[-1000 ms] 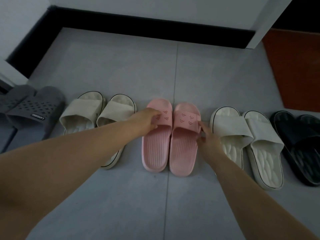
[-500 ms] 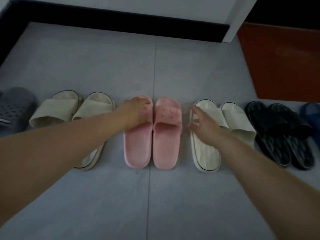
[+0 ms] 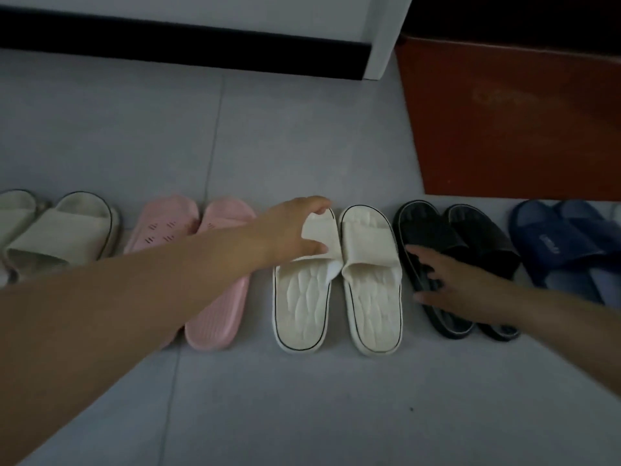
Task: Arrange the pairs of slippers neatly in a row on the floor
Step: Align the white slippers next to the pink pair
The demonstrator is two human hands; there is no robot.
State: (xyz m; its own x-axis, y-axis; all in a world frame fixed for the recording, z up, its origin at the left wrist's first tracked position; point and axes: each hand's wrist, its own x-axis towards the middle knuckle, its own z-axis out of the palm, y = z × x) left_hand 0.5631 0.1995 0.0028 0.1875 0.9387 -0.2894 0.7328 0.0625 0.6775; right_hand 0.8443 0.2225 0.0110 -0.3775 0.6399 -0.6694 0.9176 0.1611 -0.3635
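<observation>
Pairs of slippers stand in a row on the grey floor. From the left there is a beige pair point(image 3: 67, 237), a pink pair point(image 3: 220, 307), a white pair with dark edging point(image 3: 373, 304), a black pair point(image 3: 470, 237) and a blue pair point(image 3: 564, 243). My left hand point(image 3: 289, 233) reaches across the pink pair and grips the strap of the left white slipper point(image 3: 302, 307), fingers over it and thumb under. My right hand point(image 3: 447, 280) lies with spread fingers on the left black slipper. My left forearm hides part of the pink pair.
A dark red mat point(image 3: 521, 129) lies behind the black and blue pairs. A black baseboard point(image 3: 201, 45) runs along the far wall and ends at a white door post point(image 3: 386, 35). Bare grey tiles point(image 3: 302, 415) stretch in front of the row.
My left hand left the pink pair and took the left white slipper's strap. My right hand shifted from the white pair to the black pair. The view panned right, showing the blue pair.
</observation>
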